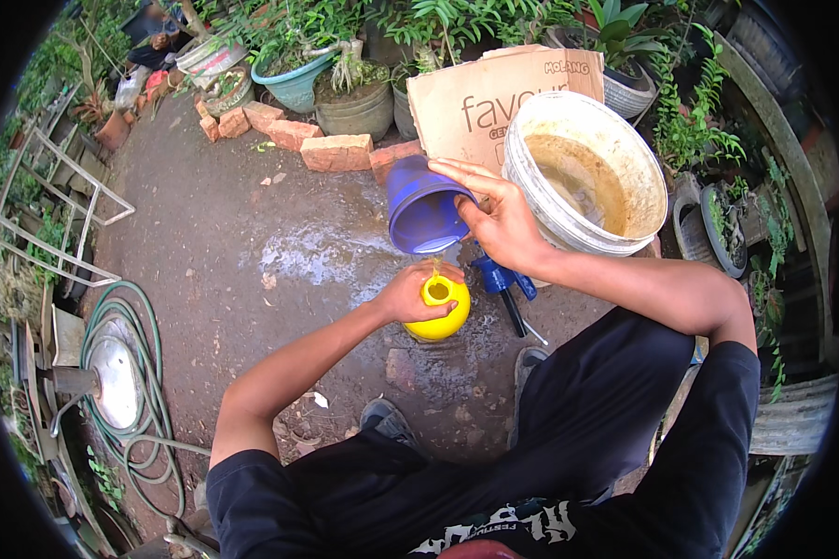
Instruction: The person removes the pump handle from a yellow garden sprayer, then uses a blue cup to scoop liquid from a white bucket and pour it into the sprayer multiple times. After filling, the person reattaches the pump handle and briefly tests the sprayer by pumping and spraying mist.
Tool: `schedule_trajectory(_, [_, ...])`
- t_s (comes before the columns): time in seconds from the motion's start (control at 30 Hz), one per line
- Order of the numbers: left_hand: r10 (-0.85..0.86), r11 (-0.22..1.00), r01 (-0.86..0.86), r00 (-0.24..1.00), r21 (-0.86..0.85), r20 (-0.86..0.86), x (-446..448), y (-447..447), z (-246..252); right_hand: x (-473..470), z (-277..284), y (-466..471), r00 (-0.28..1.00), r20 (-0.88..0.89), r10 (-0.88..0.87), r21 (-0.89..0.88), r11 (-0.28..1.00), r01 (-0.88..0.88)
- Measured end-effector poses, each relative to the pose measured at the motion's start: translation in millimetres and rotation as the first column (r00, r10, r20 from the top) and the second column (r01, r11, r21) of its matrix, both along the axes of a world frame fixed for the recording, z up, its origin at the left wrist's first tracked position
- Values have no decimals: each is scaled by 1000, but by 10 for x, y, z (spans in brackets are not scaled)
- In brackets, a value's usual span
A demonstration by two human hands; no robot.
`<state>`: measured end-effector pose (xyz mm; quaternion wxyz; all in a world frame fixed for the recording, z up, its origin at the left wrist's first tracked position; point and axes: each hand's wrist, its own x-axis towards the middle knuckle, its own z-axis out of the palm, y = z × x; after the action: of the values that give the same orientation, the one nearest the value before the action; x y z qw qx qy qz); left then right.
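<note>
My left hand [419, 290] grips a round yellow plastic bottle [439, 323] by its top, its open neck facing up. My right hand [496, 209] holds a blue plastic cup [423, 202] tilted above it, and a thin stream of liquid falls from the cup's rim to the bottle's neck. Just right of the bottle, a blue spray head [493, 274] with a dark tube lies on the wet ground. A large white bucket [521, 150], dirty inside and holding murky water, stands beyond my right forearm.
Behind the bucket leans a printed cardboard sheet [454, 91]. Bricks [335, 151] line the potted plants ahead. A coiled green hose [155, 363] and a metal frame [84, 209] lie at left. Another person [159, 35] sits at the far upper left. A plant tray [723, 227] stands at right.
</note>
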<state>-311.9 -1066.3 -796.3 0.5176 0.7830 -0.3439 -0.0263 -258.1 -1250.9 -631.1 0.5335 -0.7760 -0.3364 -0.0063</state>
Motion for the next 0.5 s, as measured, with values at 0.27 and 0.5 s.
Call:
schedule_trajectory(0.27, [15, 1000, -15, 1000, 26, 13, -24, 15, 26, -28, 71, 10, 1000, -20, 11, 51, 999, -9])
schedule_trajectory(0.5, [-6, 1000, 6, 1000, -2, 14, -3, 12, -1, -98, 165, -24, 998, -28, 48, 50, 998, -46])
